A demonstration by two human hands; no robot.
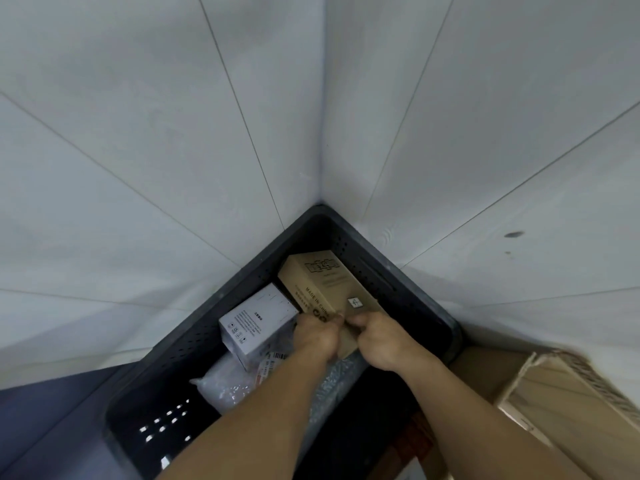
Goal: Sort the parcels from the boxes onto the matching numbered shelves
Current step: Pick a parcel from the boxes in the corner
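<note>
A long brown cardboard parcel [323,284] printed "MADE IN CHINA" lies tilted inside a black perforated plastic crate [408,299] pushed into a wall corner. A small white label sits on the parcel's top face. My left hand [317,336] grips the parcel's near end from the left, and my right hand [379,339] grips it from the right, thumbs meeting on top. A white printed box [254,320] leans beside it on the left. Clear bubble-wrap packets [225,382] lie lower in the crate, partly hidden by my forearms.
White tiled walls meet in a corner [320,188] right behind the crate. An open brown cardboard carton [568,396] stands at the lower right, touching the crate's side. Dark floor [41,417] shows at the lower left.
</note>
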